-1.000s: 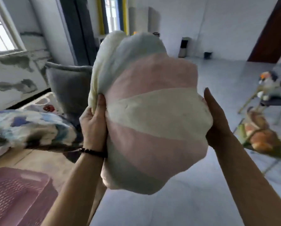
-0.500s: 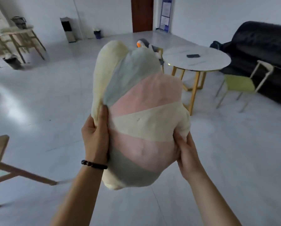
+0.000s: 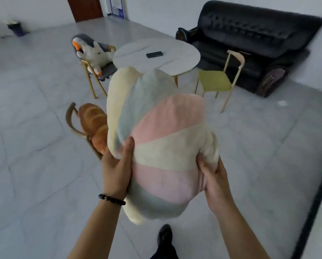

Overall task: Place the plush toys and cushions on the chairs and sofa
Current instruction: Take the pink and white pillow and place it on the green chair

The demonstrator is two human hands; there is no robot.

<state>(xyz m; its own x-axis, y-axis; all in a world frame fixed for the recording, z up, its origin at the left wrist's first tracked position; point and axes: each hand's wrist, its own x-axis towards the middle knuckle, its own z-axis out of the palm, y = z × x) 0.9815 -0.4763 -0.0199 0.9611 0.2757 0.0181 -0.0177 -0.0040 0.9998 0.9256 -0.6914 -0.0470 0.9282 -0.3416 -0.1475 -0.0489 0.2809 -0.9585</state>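
both hands (image 3: 117, 169) (image 3: 215, 182) clasp the pastel cushion (image 3: 162, 146) from either side.

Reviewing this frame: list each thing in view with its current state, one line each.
Striped cushion: held in the air by both hands.
Left hand: gripping the cushion's left edge.
Right hand: gripping its right edge.
Goose plush: seated on a grey chair.
Bread plush: lying on a wooden chair.
Green chair: unoccupied.
Black sofa: nothing on it.
Round table: holds a phone.
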